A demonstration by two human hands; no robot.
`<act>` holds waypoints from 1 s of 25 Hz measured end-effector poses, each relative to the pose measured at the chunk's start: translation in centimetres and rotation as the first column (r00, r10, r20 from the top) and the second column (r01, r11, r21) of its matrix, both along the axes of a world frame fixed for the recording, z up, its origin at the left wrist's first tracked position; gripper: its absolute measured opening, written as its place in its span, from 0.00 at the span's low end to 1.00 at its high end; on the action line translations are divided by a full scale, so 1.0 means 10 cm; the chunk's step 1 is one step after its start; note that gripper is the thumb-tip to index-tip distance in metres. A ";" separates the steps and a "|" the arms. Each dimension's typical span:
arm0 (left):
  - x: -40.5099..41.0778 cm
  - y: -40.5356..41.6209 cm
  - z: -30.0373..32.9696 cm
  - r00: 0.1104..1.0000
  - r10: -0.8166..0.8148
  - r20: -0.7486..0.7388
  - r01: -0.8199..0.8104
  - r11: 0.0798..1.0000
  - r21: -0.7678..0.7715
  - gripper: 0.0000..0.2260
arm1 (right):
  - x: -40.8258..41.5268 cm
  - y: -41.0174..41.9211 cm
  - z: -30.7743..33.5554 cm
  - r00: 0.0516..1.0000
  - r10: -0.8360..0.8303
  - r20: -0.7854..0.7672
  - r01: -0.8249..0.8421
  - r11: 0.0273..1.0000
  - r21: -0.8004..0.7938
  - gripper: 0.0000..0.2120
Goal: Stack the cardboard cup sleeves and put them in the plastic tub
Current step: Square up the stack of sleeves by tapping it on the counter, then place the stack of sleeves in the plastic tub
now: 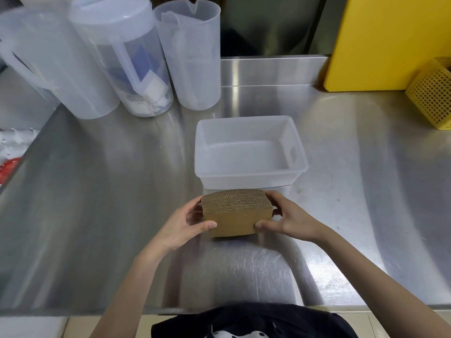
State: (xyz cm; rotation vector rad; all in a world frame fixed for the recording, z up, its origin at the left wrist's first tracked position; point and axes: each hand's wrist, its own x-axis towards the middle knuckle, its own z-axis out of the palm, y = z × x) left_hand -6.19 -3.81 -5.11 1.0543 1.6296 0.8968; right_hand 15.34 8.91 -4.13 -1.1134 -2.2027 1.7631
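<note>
Stack of cardboard cup sleeves sits just in front of plastic tub, on the steel counter, corrugated edges up. L hand clamps stack's left end, R hand its right end, thumbs on near face. Tub holds nothing. Three clear pitchers behind-left of tub; yellow perforated basket far right of it.

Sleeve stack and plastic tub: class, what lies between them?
Nothing: the head view shows only a thin strip of bare steel counter between the sleeve stack and the plastic tub.
</note>
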 end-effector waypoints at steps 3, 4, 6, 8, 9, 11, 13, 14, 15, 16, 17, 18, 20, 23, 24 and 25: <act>-0.02 0.02 0.07 1.000 0.010 0.027 -0.011 1.000 0.027 0.30 | -0.02 0.01 0.09 1.000 0.016 0.000 -0.016 1.000 0.003 0.26; -0.03 0.03 0.09 0.999 0.015 0.037 -0.016 0.999 0.036 0.32 | -0.03 0.02 0.11 1.000 0.018 0.004 -0.018 1.000 0.008 0.27; -0.05 0.06 0.15 0.999 0.017 0.041 -0.019 0.998 0.053 0.32 | -0.06 0.04 0.15 1.000 0.026 0.011 -0.026 0.999 0.021 0.27; -0.08 0.11 0.23 0.999 0.012 0.032 -0.014 0.997 0.071 0.32 | -0.09 0.09 0.19 0.999 0.035 0.004 -0.035 0.999 0.038 0.29; -0.10 0.14 0.26 1.000 0.011 0.020 -0.013 0.997 0.075 0.31 | -0.10 0.11 0.22 0.999 0.041 -0.002 -0.040 0.998 0.047 0.30; -0.16 0.22 0.33 1.000 0.011 -0.003 -0.011 0.997 0.073 0.31 | -0.15 0.19 0.29 0.999 0.046 -0.008 -0.045 0.996 0.075 0.32; -0.22 0.30 0.41 0.999 -0.012 -0.031 0.015 0.997 0.078 0.30 | -0.22 0.26 0.36 0.999 0.036 -0.007 -0.035 0.992 0.120 0.33; -0.25 0.36 0.45 0.999 -0.024 -0.046 0.027 0.996 0.079 0.29 | -0.25 0.30 0.41 1.000 0.031 -0.002 -0.030 0.989 0.145 0.33; -0.28 0.42 0.49 0.998 -0.028 -0.052 0.032 0.996 0.079 0.28 | -0.30 0.34 0.45 1.000 0.025 0.003 -0.025 0.986 0.162 0.34; -0.31 0.48 0.53 0.998 -0.032 -0.048 0.036 0.996 0.080 0.24 | -0.33 0.38 0.49 1.000 0.021 0.005 -0.022 0.984 0.175 0.34; -0.34 0.56 0.57 0.998 -0.039 -0.045 0.042 0.996 0.082 0.21 | -0.37 0.43 0.52 1.000 0.020 0.009 -0.021 0.981 0.191 0.35; -0.37 0.63 0.60 0.998 -0.046 -0.045 0.050 0.995 0.082 0.19 | -0.41 0.47 0.55 1.000 0.022 0.017 -0.026 0.977 0.214 0.36; -0.45 0.78 0.66 0.997 -0.058 -0.052 0.063 0.995 0.083 0.18 | -0.48 0.57 0.60 0.999 0.023 0.047 -0.035 0.966 0.255 0.35; -0.58 1.01 0.74 0.992 -0.071 -0.103 0.078 0.995 0.061 0.26 | -0.62 0.71 0.61 0.996 0.005 0.089 -0.029 0.963 0.267 0.33; -0.63 1.10 0.76 0.989 -0.073 -0.126 0.079 0.996 0.042 0.28 | -0.67 0.76 0.60 0.994 -0.005 0.105 -0.023 0.965 0.259 0.33; -0.67 1.19 0.78 0.987 -0.074 -0.143 0.077 0.997 0.019 0.29 | -0.72 0.81 0.58 0.993 -0.014 0.119 -0.016 0.970 0.242 0.33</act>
